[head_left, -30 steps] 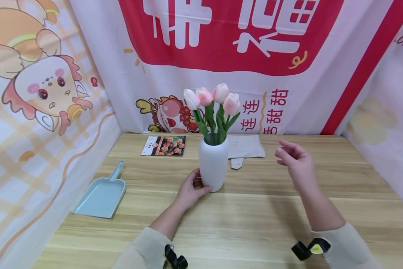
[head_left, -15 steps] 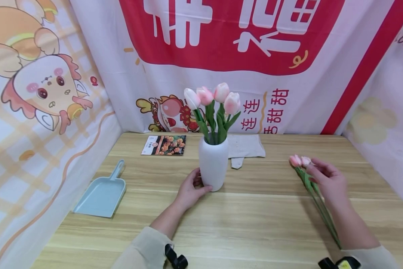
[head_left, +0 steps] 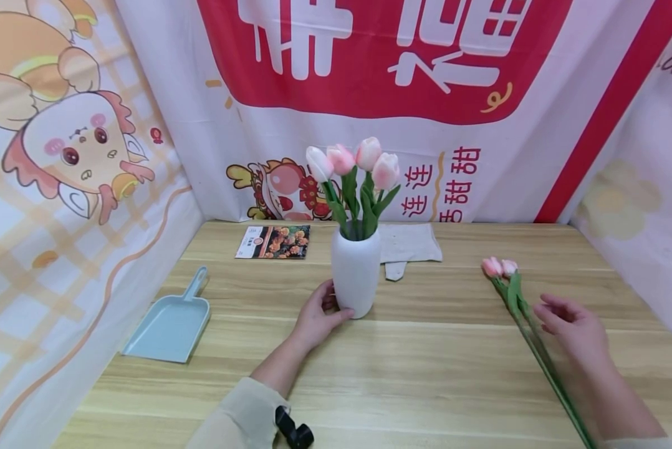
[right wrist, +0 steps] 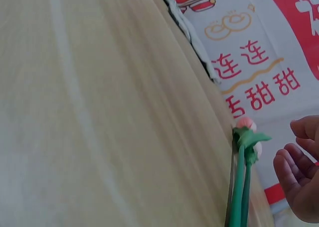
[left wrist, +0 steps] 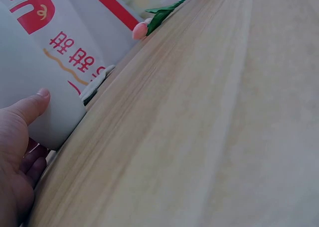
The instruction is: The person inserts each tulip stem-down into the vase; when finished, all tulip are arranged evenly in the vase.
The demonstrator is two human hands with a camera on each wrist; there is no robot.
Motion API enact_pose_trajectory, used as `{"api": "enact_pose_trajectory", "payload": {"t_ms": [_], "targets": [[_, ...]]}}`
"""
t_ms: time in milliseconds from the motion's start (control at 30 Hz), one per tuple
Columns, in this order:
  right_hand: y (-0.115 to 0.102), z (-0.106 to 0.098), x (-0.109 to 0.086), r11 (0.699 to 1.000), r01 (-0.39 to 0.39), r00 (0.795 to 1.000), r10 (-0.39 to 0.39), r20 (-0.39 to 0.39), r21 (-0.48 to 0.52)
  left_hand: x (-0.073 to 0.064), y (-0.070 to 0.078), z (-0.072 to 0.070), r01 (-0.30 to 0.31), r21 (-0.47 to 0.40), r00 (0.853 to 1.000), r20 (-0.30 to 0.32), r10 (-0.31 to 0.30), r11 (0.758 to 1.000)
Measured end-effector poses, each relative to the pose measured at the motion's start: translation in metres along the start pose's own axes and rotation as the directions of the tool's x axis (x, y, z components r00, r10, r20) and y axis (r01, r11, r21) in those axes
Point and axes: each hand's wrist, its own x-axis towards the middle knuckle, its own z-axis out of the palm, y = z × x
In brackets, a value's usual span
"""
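The white vase [head_left: 356,274] stands upright on the tabletop [head_left: 426,386], roughly central before the person, with four pink-and-white tulips [head_left: 341,160] rising from its mouth; its narrow neck and the leaves leaning against the rim probably keep them bunched and facing up. The left hand [head_left: 316,321] grips the vase low down, thumb across the front of the base and fingers curled round the side, a hold that likely steadies a tall, top-heavy piece while leaving the blooms free. Well apart to the right, two loose tulips [head_left: 513,293] lie flat, heads away and stems running toward the person, which seems to put the stems within easy reach. Just beside them, the right hand [head_left: 577,330] holds nothing, its fingers loosely bent and not touching the stems. Behind the vase lies a grey cloth item [head_left: 411,243], partly hidden; to its left is a flat flower-printed packet [head_left: 272,242], and nearer the left edge a blue dustpan [head_left: 173,327], these perhaps set aside to leave working room. A printed banner [head_left: 364,93] hangs behind.
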Motion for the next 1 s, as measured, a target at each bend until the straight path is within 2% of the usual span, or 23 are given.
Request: {"api": "enact_pose_trajectory", "payload": {"t_ms": [200,300,433,767,900,1000], "targets": [[0.013,-0.008,0.000,0.974,-0.032,0.996,0.050,0.076,-0.223,0.001,0.000,0.000,-0.009,0.007,1.000,-0.004,0.009,1.000],[0.016,-0.011,0.002,0.941,-0.041,0.989,0.085,0.118,-0.337,0.001,0.000,-0.001,-0.011,0.010,1.000,-0.007,0.011,1.000],[0.017,-0.012,0.005,0.879,-0.004,0.981,0.095,0.169,-0.477,0.000,0.001,-0.001,-0.007,0.015,1.000,-0.009,0.007,1.000],[0.016,-0.014,0.012,0.777,0.060,0.971,0.100,0.217,-0.626,0.000,0.000,0.000,-0.004,0.015,1.000,-0.008,0.005,1.000],[0.016,-0.014,0.013,0.758,0.072,0.972,0.093,0.217,-0.648,0.000,0.001,0.000,0.001,0.016,1.000,-0.008,-0.001,1.000],[0.017,-0.016,0.013,0.757,0.066,0.975,0.089,0.203,-0.651,0.000,0.000,0.000,-0.002,0.019,1.000,-0.008,0.002,1.000]]}}
